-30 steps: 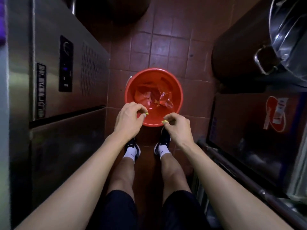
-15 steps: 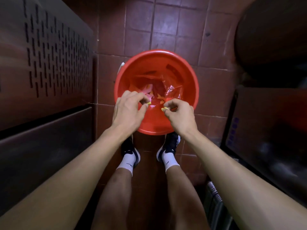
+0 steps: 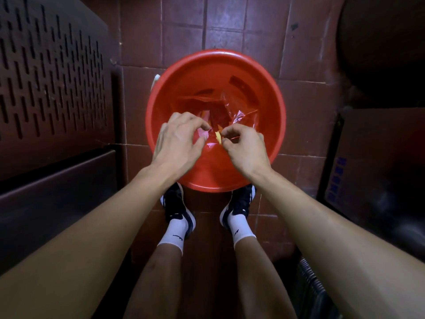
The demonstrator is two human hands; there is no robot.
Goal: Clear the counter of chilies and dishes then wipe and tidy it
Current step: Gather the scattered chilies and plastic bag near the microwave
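Your left hand (image 3: 178,140) hovers over the near side of the round red plastic bucket (image 3: 174,84), fingers curled toward the thumb; whether they pinch anything, you cannot tell. Just right of it, above the bucket's middle, your right hand (image 3: 245,147) pinches a small yellow chili scrap (image 3: 218,136).

Glossy red plastic bucket (image 3: 271,93); crinkly clear film (image 3: 239,111) inside; matt floor tiles (image 3: 184,35).
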